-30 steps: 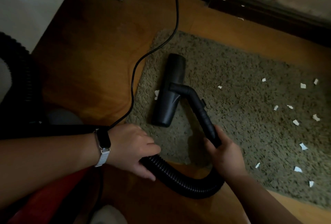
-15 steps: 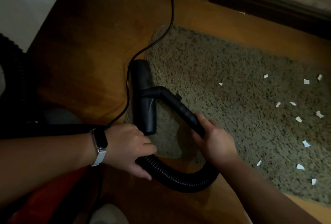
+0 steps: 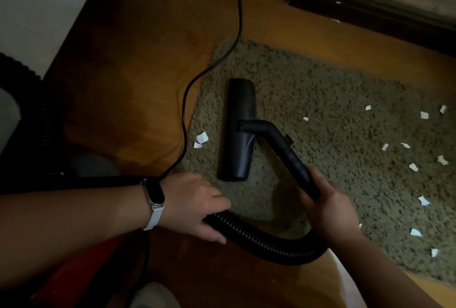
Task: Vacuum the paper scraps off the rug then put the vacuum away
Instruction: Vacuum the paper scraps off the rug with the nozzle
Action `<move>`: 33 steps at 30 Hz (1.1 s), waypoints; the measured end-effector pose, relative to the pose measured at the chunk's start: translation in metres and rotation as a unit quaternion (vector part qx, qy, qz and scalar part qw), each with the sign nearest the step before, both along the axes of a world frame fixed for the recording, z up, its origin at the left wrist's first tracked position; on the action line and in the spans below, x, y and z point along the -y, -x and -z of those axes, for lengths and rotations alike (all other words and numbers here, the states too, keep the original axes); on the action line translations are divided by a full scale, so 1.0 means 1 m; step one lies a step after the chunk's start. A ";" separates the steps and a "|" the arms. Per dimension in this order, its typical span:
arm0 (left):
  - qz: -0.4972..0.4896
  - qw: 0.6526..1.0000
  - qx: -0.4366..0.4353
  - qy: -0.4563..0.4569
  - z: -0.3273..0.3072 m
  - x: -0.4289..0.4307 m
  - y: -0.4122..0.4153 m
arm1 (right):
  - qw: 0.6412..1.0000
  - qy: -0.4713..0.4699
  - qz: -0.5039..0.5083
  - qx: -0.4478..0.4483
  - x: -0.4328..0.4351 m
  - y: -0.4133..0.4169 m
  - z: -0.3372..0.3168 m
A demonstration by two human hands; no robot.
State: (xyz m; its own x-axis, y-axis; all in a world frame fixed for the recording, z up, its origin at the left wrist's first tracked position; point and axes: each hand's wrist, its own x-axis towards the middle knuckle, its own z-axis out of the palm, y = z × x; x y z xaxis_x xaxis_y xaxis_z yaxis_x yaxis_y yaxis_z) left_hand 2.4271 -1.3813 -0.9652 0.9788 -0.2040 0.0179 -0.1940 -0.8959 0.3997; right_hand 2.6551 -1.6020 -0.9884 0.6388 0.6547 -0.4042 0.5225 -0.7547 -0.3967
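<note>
Right hand (image 3: 329,210) wraps the wand (image 3: 293,159) to steer the nozzle (image 3: 238,140), which lies flat near the rug's (image 3: 333,90) left edge. Left hand (image 3: 197,205) grips the hose (image 3: 266,241), apparently taking up slack. Paper scraps (image 3: 424,115) lie uncollected, mostly toward the right edge.

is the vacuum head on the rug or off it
On it: the vacuum head lies wholly on the rug, near its left edge.

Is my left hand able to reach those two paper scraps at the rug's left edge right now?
Probably yes: only bare rug lies between the left hand and the two scraps, though it would have to release the hose.
</note>
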 end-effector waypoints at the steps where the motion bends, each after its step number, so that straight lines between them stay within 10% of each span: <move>1: 0.000 1.000 -0.002 -0.002 -0.001 0.000 0.000 | 1.000 -0.005 0.007 -0.018 0.000 0.000 0.001; 19: -0.013 0.998 -0.051 -0.027 -0.026 -0.022 0.028 | 0.978 0.035 -0.202 -0.032 -0.081 0.020 -0.007; 33: -0.045 0.997 -0.070 0.006 -0.015 -0.018 0.029 | 0.982 0.070 -0.166 0.053 -0.058 0.010 -0.008</move>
State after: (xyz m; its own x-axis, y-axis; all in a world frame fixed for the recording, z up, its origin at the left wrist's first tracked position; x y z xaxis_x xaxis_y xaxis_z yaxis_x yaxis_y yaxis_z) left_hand 2.3980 -1.3629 -0.9501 0.9863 -0.1161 -0.1173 -0.0553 -0.9022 0.4278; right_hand 2.6456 -1.5436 -0.9800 0.4425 0.7765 -0.4486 0.7816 -0.5792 -0.2315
